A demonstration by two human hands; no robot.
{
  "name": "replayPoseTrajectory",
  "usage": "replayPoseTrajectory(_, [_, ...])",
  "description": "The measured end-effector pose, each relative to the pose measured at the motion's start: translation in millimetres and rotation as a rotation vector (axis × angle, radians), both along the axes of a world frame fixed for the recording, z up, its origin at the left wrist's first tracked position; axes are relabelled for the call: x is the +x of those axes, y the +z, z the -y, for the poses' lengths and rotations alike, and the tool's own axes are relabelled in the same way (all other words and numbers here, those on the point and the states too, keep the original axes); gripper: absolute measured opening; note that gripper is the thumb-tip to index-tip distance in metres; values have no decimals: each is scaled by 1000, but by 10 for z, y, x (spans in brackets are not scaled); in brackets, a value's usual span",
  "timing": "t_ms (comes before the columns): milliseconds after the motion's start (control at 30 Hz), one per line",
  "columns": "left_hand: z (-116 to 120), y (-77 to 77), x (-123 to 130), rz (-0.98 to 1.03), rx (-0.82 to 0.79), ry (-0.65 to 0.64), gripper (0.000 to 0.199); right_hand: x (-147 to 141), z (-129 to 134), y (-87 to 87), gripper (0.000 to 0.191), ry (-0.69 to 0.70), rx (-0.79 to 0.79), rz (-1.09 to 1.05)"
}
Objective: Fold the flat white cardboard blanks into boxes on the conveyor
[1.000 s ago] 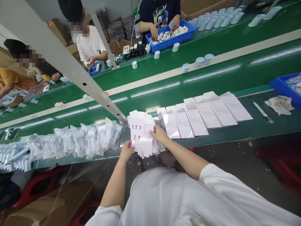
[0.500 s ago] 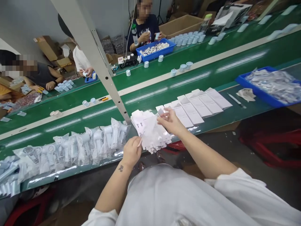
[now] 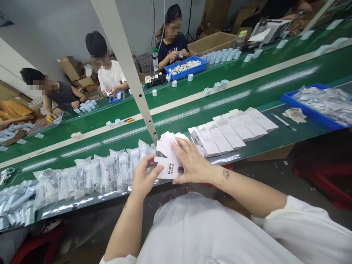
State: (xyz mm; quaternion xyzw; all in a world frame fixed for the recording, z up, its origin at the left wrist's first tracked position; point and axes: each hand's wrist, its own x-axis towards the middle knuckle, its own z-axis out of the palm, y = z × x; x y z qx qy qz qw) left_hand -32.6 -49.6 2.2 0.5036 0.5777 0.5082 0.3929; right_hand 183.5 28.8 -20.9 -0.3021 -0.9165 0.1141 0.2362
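Between my two hands is a white printed carton (image 3: 168,167) with dark lettering and flaps at its left end. My left hand (image 3: 145,176) grips its left side, thumb in front. Across its right side lies my right hand (image 3: 191,158), fingers and thumb around it. Behind the held carton, more flat white cartons (image 3: 178,135) are partly hidden. A row of white boxes (image 3: 224,137) with raised end flaps leans to the right of my right hand. Left of my left hand, several light-blue devices in clear bags (image 3: 101,170) lie in a row.
A metal post (image 3: 137,84) rises just beyond the cartons. At right are a blue tray (image 3: 330,119) of packets, a crumpled paper (image 3: 295,114) and a pen-like tool (image 3: 282,120). Co-workers sit across the green conveyor (image 3: 189,110), where light-blue cups (image 3: 217,86) stand.
A carton is now held between both hands in front of the stack. My right hand has moved left onto it, and the boxes at right now number one more. The view has shifted slightly.
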Motion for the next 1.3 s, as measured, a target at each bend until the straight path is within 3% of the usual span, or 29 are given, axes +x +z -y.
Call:
replayPoseTrajectory(67, [-1, 38, 23, -337, 149, 102, 25, -14, 34, -28, 148, -49, 29, -6])
replayPoseTrajectory(133, [-20, 75, 53, -547, 288, 152, 10, -17, 29, -34, 142, -68, 4, -41])
replayPoseTrajectory(167, [-33, 92, 62, -599, 348, 169, 5, -8, 9, -23, 129, -59, -37, -71])
replayPoseTrajectory(300, [-92, 162, 49, -748, 483, 194, 12, 100, -153, 105, 48, 5, -288, -163])
replayPoseTrajectory(367, [-120, 205, 42, -897, 488, 153, 12, 157, -246, 180, 34, 3, -323, -148])
replayPoseTrajectory(433, [-162, 248, 58, -1021, 413, 62, 5, 183, -318, 230, 28, 29, -288, -118])
replayPoseTrajectory(500, [-225, 284, 99, -1060, 281, -7, 15, 173, -361, 245, 25, 105, -254, -115])
replayPoseTrajectory(667, [-353, 346, 222, -864, -30, 60, 27, 105, -406, 178, 25, 250, -259, -253])
replayPoseTrajectory(733, [-329, 377, 245, -755, -114, 25, 23, 107, -436, 149, 23, 298, -329, -296])
replayPoseTrajectory(800, [-250, 420, 259, -693, -157, -30, 13, 125, -482, 127, 21, 405, -496, -297])
replayPoseTrajectory(867, [-132, 477, 283, -667, -148, -79, 3, 134, -539, 100, 36, 606, -726, -254])
replayPoseTrajectory(1000, [113, 638, 387, -653, -101, -172, 14, 38, -637, -12, 130, 1003, -1045, -53])
replayPoseTrajectory(1067, [206, 761, 422, -665, -165, -188, 16, -63, -645, -75, 153, 1100, -1080, 39])
replayPoseTrajectory(1167, [339, 1003, 362, -717, -290, -244, 17, -203, -605, -93, 160, 1121, -1041, 48])
replayPoseTrajectory(1233, [443, 1140, 240, -756, -303, -324, 22, -268, -573, -26, 150, 1044, -1006, -6])
replayPoseTrajectory(1300, [543, 1168, 108, -674, -229, -329, 30, -308, -550, 83, 133, 954, -972, -57])
